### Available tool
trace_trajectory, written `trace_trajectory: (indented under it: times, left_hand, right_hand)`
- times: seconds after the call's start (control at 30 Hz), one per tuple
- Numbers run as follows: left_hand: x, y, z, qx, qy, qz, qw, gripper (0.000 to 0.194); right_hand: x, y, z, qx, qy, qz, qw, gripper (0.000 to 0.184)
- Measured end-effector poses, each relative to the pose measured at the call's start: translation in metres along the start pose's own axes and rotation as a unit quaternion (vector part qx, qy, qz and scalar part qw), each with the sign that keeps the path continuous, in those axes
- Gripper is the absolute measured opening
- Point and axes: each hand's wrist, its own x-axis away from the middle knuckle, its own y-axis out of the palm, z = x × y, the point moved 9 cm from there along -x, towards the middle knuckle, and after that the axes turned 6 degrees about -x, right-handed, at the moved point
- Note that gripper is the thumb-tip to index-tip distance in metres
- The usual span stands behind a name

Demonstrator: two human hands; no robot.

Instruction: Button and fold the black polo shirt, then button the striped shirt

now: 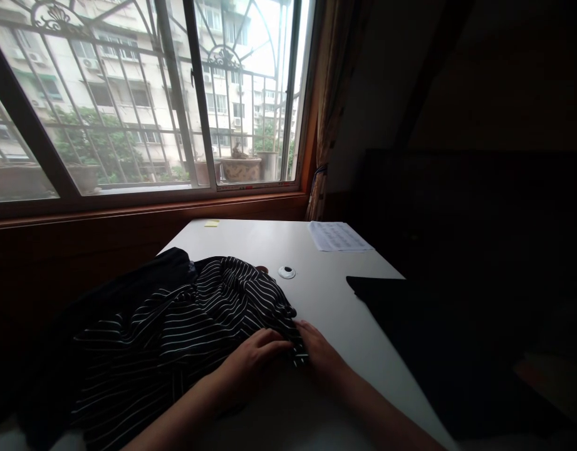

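A black garment with thin white stripes (185,326) lies crumpled on a white table (335,300), spread from the table's left side toward the middle. My left hand (253,363) rests on the garment's near right edge with its fingers curled onto the cloth. My right hand (319,351) sits just beside it at the same edge, fingertips pinching the striped hem. Both forearms reach in from the bottom of the view. Plain black fabric (142,282) lies along the garment's far left side.
A sheet of printed paper (337,236) lies at the table's far right. A small round white cap (287,272) sits mid-table, a yellow sticky note (212,223) at the far edge. A dark flat object (410,313) covers the right side. A barred window (142,94) stands behind.
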Motion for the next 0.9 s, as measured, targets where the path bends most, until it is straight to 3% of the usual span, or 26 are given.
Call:
trace_trajectory:
  times: [0.47, 0.9]
  left_hand:
    - [-0.002, 0.002, 0.002, -0.006, 0.001, -0.003, 1.0, 0.043]
    - [-0.002, 0.002, 0.0, 0.014, -0.004, -0.003, 1.0, 0.043]
  right_hand:
    - [0.006, 0.013, 0.016, 0.083, 0.003, -0.013, 0.996, 0.054]
    - [0.006, 0.014, 0.019, 0.079, 0.002, -0.016, 0.997, 0.054]
